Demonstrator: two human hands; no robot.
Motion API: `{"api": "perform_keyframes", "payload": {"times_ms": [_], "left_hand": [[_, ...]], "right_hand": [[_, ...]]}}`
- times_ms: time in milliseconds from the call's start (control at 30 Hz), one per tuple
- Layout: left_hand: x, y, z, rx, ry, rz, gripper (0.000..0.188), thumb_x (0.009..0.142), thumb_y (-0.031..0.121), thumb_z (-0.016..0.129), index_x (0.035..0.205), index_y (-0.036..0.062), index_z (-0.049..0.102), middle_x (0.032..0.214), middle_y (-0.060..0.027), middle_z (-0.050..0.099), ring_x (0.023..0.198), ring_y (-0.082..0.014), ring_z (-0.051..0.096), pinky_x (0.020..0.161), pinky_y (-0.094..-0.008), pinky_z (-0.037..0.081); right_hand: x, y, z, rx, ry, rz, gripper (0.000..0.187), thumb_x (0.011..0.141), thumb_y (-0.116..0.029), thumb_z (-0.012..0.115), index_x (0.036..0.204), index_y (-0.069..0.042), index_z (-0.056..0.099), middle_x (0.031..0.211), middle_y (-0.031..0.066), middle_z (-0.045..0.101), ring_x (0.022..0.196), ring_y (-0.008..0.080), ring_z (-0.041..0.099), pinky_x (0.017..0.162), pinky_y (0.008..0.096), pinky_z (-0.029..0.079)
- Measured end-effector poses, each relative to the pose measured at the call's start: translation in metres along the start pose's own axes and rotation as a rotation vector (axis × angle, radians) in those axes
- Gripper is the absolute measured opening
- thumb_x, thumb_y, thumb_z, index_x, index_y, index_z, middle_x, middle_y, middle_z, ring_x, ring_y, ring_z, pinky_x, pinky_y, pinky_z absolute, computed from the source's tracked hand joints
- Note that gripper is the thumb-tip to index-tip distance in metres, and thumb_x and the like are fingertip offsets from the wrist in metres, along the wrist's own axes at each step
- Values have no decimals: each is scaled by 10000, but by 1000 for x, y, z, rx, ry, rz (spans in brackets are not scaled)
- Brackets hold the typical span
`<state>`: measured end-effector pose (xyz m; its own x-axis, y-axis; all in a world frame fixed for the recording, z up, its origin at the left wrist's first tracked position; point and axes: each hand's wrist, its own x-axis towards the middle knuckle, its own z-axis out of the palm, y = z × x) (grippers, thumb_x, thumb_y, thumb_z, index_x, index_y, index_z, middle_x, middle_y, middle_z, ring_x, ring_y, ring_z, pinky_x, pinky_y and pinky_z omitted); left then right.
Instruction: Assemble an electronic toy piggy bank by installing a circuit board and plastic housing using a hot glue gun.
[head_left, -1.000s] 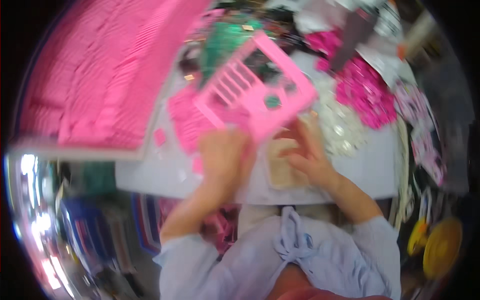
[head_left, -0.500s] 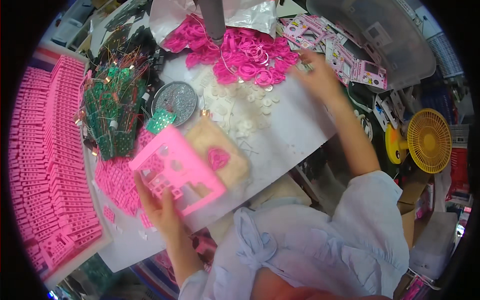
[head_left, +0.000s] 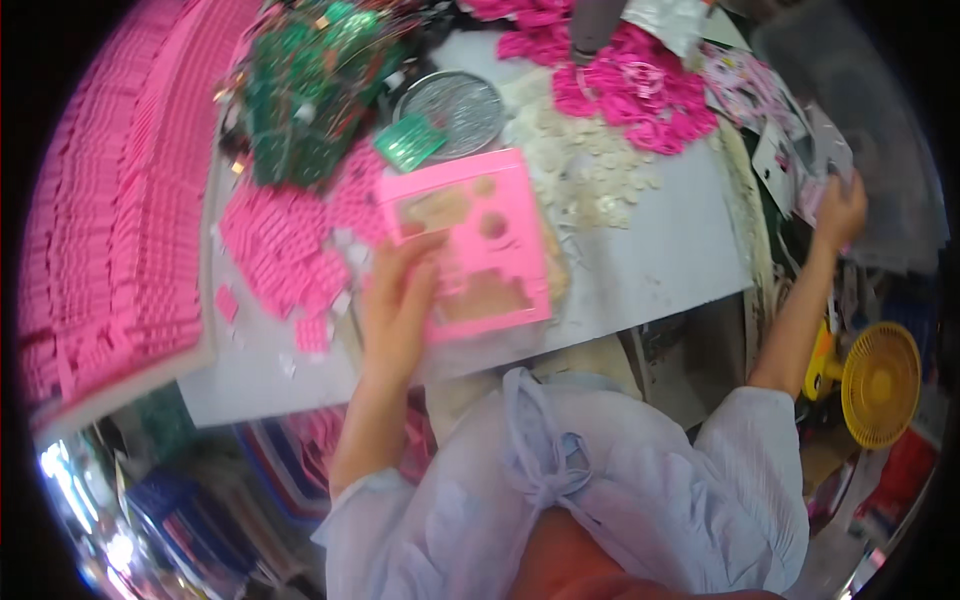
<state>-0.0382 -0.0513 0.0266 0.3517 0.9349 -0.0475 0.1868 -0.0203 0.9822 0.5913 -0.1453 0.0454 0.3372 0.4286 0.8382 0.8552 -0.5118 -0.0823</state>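
My left hand [head_left: 395, 305] grips the left edge of a pink plastic casing [head_left: 470, 325] with round holes and rectangular cut-outs. The casing lies over a tan pad [head_left: 556, 285], which shows through its openings. At the far right, my right hand [head_left: 840, 212] is closed on a printed card [head_left: 830, 148] beside a pile of similar pink-and-white cards [head_left: 745, 80]. The hand and card are smeared by motion. A green circuit board [head_left: 408, 142] rests against a round metal tin [head_left: 492, 105] of small silvery parts, just beyond the casing.
Stacked pink casings [head_left: 110, 200] fill a tray at the left. Wired green boards [head_left: 300, 100], pink button pieces [head_left: 275, 245], pale discs [head_left: 600, 170] and magenta rings [head_left: 660, 95] cover parts of the white table [head_left: 660, 270]. A clear bin [head_left: 890, 120] and yellow fan [head_left: 880, 385] stand right.
My right hand has moved from the magenta rings to the cards and taken hold of one. The casing is turned straighter, still in my left hand. The whole view has shifted.
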Motion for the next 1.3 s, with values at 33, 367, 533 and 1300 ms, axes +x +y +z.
{"api": "perform_keyframes", "payload": {"times_ms": [33, 367, 533, 1300], "left_hand": [[3, 2, 2, -6, -33, 28, 362, 1032, 248, 513, 1277, 2, 618, 1364, -132, 510, 1263, -256, 511, 1073, -357, 398], [8, 1, 16, -726, -292, -528, 722, 1007, 647, 362, 1169, -11, 611, 1037, -106, 666, 953, -180, 633, 897, -346, 496], [-10, -1, -9, -795, -117, -372, 403, 1013, 184, 554, 1346, -41, 531, 1196, -107, 660, 1080, -195, 641, 943, -354, 507], [-26, -10, 31, -177, 291, 84, 894, 802, -75, 610, 1586, 7, 189, 1131, -91, 551, 992, -173, 565, 864, -314, 495]], "right_hand": [[3, -26, -6, 384, -42, 133, 318, 864, -167, 666, 1112, 32, 677, 1041, 188, 726, 937, 330, 693, 872, 403, 532], [-49, -356, -69, 1584, -855, -720, 386, 950, -377, 628, 1134, -45, 700, 1163, 133, 690, 1074, 289, 641, 1049, 478, 394], [-110, -364, -72, 1612, -1119, 192, 524, 977, -263, 635, 1422, -35, 478, 1330, 81, 598, 1170, 175, 584, 993, 372, 472], [-129, -382, -117, 1964, -1201, 198, 693, 956, -235, 702, 1494, 25, 351, 1355, 91, 548, 1233, 135, 522, 1021, 308, 441]]}}
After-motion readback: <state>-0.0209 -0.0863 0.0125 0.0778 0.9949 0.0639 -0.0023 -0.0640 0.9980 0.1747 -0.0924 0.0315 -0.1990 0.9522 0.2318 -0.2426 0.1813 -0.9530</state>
